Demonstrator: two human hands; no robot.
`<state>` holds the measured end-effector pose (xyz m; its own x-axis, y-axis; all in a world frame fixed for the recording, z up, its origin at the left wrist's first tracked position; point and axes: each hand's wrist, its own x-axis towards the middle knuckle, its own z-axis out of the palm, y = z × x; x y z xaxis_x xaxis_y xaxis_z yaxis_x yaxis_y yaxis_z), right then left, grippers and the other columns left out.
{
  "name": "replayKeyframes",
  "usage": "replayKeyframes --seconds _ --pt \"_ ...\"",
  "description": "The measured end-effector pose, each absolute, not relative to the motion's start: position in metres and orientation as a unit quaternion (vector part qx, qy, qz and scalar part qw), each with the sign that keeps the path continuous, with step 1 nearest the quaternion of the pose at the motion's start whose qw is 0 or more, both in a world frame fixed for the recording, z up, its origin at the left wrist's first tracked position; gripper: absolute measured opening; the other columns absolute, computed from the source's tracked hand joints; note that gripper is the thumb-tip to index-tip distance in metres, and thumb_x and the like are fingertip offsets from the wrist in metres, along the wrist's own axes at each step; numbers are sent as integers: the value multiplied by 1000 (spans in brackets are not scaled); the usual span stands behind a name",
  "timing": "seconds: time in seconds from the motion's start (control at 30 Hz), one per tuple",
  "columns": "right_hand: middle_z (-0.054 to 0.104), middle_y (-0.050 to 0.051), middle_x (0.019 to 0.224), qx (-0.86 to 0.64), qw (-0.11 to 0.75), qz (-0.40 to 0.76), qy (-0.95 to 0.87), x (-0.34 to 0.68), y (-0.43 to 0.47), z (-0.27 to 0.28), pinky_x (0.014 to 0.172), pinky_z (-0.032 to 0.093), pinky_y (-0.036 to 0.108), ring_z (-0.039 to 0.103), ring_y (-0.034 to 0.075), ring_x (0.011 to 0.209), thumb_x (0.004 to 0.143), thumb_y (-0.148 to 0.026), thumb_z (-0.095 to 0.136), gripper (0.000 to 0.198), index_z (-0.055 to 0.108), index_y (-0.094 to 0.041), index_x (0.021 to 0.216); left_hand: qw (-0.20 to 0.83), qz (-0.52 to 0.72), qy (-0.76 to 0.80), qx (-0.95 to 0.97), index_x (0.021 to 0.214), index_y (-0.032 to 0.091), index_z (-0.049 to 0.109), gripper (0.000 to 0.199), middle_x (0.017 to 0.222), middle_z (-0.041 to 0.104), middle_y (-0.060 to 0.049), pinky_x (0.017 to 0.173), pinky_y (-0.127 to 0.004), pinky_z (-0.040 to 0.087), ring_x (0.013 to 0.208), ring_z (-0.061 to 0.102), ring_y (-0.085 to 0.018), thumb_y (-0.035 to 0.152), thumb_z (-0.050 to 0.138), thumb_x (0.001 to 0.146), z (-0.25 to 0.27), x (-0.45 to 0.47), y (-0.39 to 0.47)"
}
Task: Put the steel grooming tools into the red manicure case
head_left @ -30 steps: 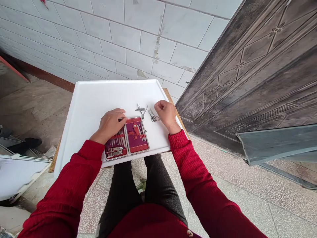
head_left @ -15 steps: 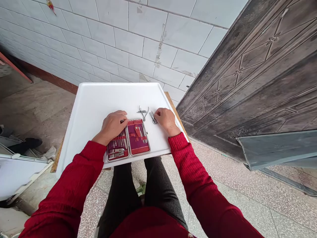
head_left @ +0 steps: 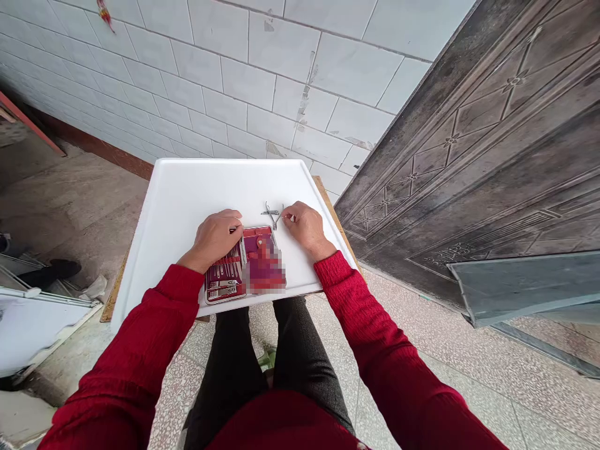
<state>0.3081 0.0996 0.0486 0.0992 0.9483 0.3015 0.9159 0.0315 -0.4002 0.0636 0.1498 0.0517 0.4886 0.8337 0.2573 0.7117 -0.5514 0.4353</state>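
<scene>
A manicure case (head_left: pixel 225 291) lies open near the front edge of the white tabletop, with several metal tools strapped in its left half. Its right half is partly blurred by pixelation. My left hand (head_left: pixel 217 236) is closed at the case's far rim, close to the hinge, thumb and finger pinched on it. Beyond the case lie cuticle nippers (head_left: pixel 275 220) with spread handles, and a small nail clipper (head_left: pixel 268 212) rests beside them, partly overlapped. My right hand (head_left: pixel 305 229) pinches at the right handle of the nippers. Whatever lies under the right palm is hidden.
The white tabletop (head_left: pixel 206 181) has a raised rim and sits on a wooden board (head_left: pixel 328 200). A tiled wall (head_left: pixel 262 81) stands behind it. On the right is a dark patterned metal door (head_left: pixel 445 156) with a grey panel (head_left: pixel 525 284) low down.
My right hand has shifted left, from small scissors at the right to the nippers' handle; the scissors are now hidden. My left hand stays at the case. The view has shifted slightly.
</scene>
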Motion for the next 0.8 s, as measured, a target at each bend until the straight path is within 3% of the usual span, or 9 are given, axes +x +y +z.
replayKeyframes --seconds 0.23,0.57,0.8 --pt "71 5 108 -664 207 8 -718 305 105 40 76 44 29 62 21 105 93 -8 54 32 78 -24 107 154 167 439 869 77 24 73 25 138 69 0 100 -38 55 122 66 -26 29 52 90 61 56 151" --pt "68 7 106 -647 186 -3 -739 308 107 40 75 41 31 58 22 107 96 -6 50 30 75 -22 102 155 170 410 883 96 24 77 35 140 68 -3 108 -42 52 129 63 -26 26 43 92 53 46 157" --pt "66 7 104 -656 191 2 -730 307 108 40 76 41 30 57 22 104 97 -6 48 32 75 -22 103 131 167 415 884 94 25 76 33 137 69 -2 101 -40 55 126 64 -25 28 43 93 51 45 158"
